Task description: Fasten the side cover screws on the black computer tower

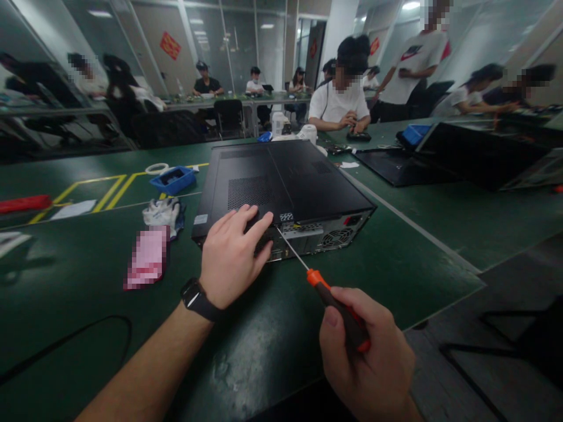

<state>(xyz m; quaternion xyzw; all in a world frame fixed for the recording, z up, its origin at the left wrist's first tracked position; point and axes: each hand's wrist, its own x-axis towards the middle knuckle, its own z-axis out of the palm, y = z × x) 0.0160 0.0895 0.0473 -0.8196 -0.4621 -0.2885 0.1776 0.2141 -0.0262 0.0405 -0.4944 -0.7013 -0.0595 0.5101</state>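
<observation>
A black desktop computer case (316, 181) lies flat on the green table, its rear panel with the fan grille facing me. My left hand (235, 252) rests on the case's near edge with fingers stretched over the top cover. In my right hand (369, 346) is a screwdriver (338, 310) with an orange and dark handle. The screwdriver's thin shaft points forward and left, its tip at the rear edge of the case just right of my left fingers. Whether the tip sits in a screw is too small to tell.
Left of the case are a blue tray (176, 180), white gloves (162, 214) and a blurred pink item (148, 258). A second computer case (488, 153) stands on its side at the right. A person (341, 99) sits across the table. The table's right edge (448, 308) slopes away near me.
</observation>
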